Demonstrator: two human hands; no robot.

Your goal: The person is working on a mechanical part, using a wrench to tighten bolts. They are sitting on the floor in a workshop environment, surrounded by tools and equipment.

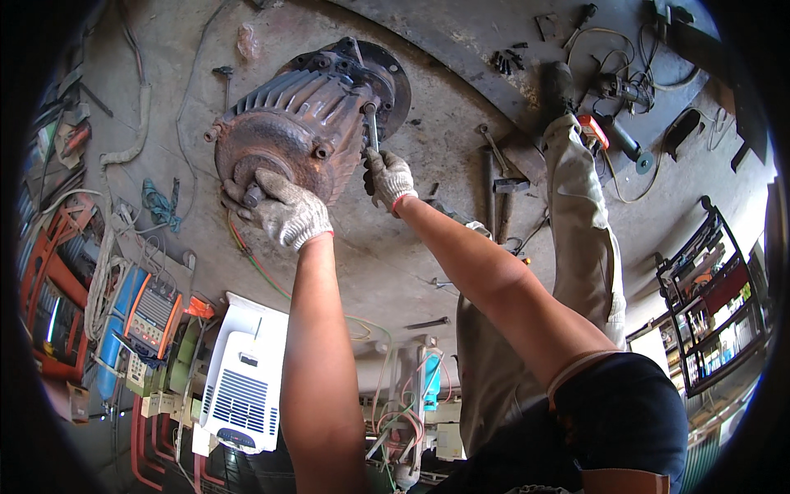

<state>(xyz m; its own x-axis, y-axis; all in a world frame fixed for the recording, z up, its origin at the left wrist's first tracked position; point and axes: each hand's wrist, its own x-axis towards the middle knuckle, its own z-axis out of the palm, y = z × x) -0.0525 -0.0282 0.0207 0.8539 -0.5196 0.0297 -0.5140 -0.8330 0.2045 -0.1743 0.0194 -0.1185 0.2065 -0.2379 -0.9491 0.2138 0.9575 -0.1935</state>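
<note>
A rusty, finned electric motor point(288, 111) lies on the concrete floor, its dark round flange point(398, 82) at the far end. My left hand point(288, 210), in a knitted work glove, is closed round the short shaft stub point(253, 196) on the motor's near end face. Gloved as well, my right hand point(388, 179) grips the handle of a metal wrench point(373, 132). The wrench's far end meets the motor's side near the flange. Exactly how it sits on the bolt there is too small to tell.
Right of the motor lie a hammer point(512, 185), another wrench point(494, 148) and several dark bolts point(508, 62). An angle grinder point(625, 142) and cables are farther right, past my outstretched leg point(580, 222). A white vented appliance point(243, 379) stands lower left, beside an orange-framed instrument point(154, 313).
</note>
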